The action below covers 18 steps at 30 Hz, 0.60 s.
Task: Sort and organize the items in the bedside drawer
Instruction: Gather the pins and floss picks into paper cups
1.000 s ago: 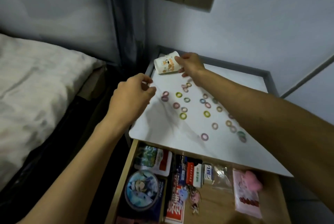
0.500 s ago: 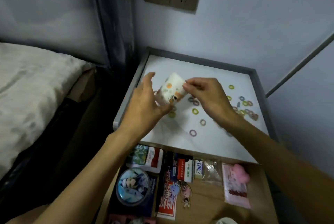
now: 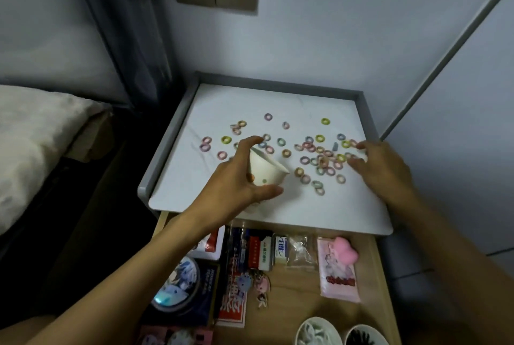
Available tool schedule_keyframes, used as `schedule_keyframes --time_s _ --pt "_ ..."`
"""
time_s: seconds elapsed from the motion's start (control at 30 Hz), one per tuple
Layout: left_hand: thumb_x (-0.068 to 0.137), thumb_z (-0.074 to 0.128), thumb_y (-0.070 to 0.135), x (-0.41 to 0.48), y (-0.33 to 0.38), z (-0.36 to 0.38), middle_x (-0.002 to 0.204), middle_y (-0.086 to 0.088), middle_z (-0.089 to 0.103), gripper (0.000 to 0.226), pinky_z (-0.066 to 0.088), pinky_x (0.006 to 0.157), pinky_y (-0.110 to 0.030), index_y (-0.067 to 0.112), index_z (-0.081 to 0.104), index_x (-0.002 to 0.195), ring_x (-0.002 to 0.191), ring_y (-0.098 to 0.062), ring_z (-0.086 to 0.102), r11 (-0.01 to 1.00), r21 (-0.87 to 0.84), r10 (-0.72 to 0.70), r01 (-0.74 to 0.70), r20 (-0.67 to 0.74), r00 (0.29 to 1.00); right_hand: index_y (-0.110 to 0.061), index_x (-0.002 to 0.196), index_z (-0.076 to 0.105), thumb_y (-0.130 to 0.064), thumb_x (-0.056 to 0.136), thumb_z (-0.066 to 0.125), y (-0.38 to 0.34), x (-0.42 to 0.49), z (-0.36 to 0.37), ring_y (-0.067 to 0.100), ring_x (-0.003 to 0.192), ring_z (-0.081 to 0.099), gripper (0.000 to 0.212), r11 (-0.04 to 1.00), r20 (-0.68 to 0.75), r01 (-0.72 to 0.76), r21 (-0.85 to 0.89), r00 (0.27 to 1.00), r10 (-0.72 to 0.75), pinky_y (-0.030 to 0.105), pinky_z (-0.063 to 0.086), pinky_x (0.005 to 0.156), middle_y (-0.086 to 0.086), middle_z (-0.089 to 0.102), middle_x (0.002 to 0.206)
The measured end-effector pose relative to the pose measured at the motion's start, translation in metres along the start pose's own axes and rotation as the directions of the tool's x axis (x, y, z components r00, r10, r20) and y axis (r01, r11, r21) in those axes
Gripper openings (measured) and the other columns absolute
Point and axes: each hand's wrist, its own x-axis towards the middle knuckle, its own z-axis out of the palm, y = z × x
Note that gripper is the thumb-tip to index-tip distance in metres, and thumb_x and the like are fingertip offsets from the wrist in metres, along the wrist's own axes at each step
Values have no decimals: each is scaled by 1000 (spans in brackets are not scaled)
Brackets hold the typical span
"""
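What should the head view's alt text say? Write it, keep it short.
A person's left hand grips a tilted white paper cup over a white bedside tabletop while the right hand reaches, fingers spread, into many small coloured hair ties scattered there. Below, the open drawer holds packets and keychains.

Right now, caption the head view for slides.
Left hand holds a tilted paper cup; right hand touches scattered hair ties on nightstand.

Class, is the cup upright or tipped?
Tipped: the left hand holds the cup tilted, its mouth towards the rings.
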Motion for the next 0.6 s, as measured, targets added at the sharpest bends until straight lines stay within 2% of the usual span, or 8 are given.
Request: schedule_keyframes --time_s 0.1,0.2,0.3,0.37,0.43,0.53,0.6 --pt "75 83 37 1 -11 7 106 7 60 87 59 72 -32 41 28 142 83 -9 64 1000 6 -2 2 10 1000 -17 130 59 -30 94 63 11 10 16 37 111 56 38 999 4 34 -28 999 -34 39 46 85 17 55 126" --pt "75 82 40 2 -13 12 107 8 58 87 58 76 -37 47 25 139 84 -11 63 1000 14 25 -25 27 999 -12 109 65 -19 95 62 10 18 29 31 95 57 16 991 -86 131 9 988 -129 30 39 72 14 58 106" --pt "75 82 41 4 -14 13 109 7 58 86 58 77 -37 49 24 137 85 -12 63 999 11 34 -35 27 999 -9 100 66 -13 96 59 13 23 37 31 91 58 8 991 -101 128 -26 986 -130 31 44 73 14 60 100" --pt "75 82 42 4 -15 12 110 7 57 86 58 77 -35 49 24 137 85 -10 62 999 15 35 -36 16 999 -6 102 66 -10 96 58 15 28 37 35 91 60 11 988 -49 127 -91 990 -132 38 52 76 19 63 101" --pt "74 81 42 3 -15 12 112 8 57 85 58 76 -33 49 24 137 84 -9 62 999 18 44 -44 8 999 -3 104 65 -6 96 55 12 31 31 37 91 61 14 985 17 111 -135 994 -110 40 53 77 22 64 103" --pt "74 81 42 1 -17 14 112 10 56 85 58 76 -34 50 25 137 85 -10 62 999 5 45 -45 4 999 0 103 65 -6 98 53 -4 26 13 32 90 62 14 995 -59 101 17 993 -100 30 44 72 19 66 101" --pt "74 82 42 -1 -19 15 112 12 56 85 58 76 -33 52 24 136 84 -9 63 999 9 45 -45 3 999 -8 101 65 -11 97 56 -25 13 -1 21 80 62 10 965 -164 160 206 978 -127 28 45 69 9 67 95"
